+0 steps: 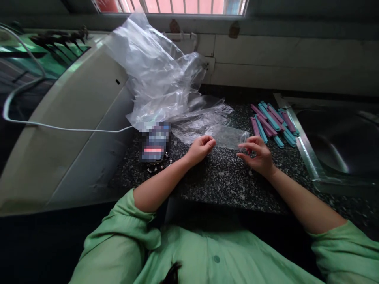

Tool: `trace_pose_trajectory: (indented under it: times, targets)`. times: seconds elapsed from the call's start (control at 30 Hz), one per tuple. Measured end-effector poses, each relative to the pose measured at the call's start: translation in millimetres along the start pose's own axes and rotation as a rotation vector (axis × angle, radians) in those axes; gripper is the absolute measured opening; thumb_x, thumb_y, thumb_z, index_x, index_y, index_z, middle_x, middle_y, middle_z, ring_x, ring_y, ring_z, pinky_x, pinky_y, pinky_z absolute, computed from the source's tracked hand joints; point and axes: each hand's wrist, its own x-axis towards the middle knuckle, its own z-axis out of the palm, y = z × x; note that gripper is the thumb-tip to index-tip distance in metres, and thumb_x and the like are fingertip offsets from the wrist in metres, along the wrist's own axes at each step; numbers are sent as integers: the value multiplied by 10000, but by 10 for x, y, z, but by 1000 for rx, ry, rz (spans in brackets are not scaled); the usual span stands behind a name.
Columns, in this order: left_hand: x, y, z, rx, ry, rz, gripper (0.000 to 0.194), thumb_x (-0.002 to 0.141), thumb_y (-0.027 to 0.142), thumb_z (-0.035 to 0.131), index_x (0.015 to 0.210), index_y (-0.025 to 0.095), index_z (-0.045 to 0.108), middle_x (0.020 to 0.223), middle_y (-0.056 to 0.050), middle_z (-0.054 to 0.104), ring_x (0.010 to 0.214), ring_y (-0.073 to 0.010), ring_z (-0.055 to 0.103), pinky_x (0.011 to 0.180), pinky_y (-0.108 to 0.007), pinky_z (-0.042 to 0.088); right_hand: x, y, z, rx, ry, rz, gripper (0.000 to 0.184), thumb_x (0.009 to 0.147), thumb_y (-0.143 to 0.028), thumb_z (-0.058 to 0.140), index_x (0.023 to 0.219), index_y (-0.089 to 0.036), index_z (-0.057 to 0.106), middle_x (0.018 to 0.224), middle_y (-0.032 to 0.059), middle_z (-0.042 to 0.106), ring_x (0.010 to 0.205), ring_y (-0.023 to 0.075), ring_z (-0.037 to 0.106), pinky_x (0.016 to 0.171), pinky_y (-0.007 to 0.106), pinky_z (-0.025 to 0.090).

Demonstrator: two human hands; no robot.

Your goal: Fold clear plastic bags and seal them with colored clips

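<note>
A small clear plastic bag (228, 137) stretches between my two hands above the speckled counter. My left hand (202, 148) is closed, its thumb and fingers pinching the bag's left end. At the other end, the fingertips of my right hand (257, 155) touch or nearly touch the bag's edge, with the thumb held apart below them. Just beyond my right hand lies a loose pile of purple and teal bag sealing clips (271, 120). Behind my left hand spreads a crumpled heap of clear plastic bags (166, 79).
A phone (154, 144) with a blurred screen lies left of my left hand, small shiny bits (160, 165) beside it. A white cable (68, 128) runs across the pale appliance (85, 102) at left. The steel sink (340, 138) is at right, a wall socket (209, 65) behind.
</note>
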Motion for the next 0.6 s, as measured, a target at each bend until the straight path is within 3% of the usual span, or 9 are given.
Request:
trace_pose_trajectory:
  times: [0.33,0.47,0.6]
  targets:
    - [-22,-33,31,27,-5,78,394,713,522,574,587,183,417,466,82,367,432,-45,303,444,-206,260,-6,-54,-15,13,28,-30,41,773,-176,629,758,-208,649,735,11,505,571,96,477,494,246,429]
    - [-31,-46,32,105,7,92,392,757,522,529,593,185,414,471,77,358,430,-53,304,443,-212,268,11,-60,-15,42,23,46,87,783,-214,613,697,-197,616,703,8,510,572,101,475,508,249,418]
    - [-57,-39,10,310,129,268,278,786,435,560,730,169,502,565,50,445,502,-69,397,497,-207,339,26,-11,-12,79,40,187,177,800,-287,585,650,-194,578,677,12,512,611,122,486,524,260,404]
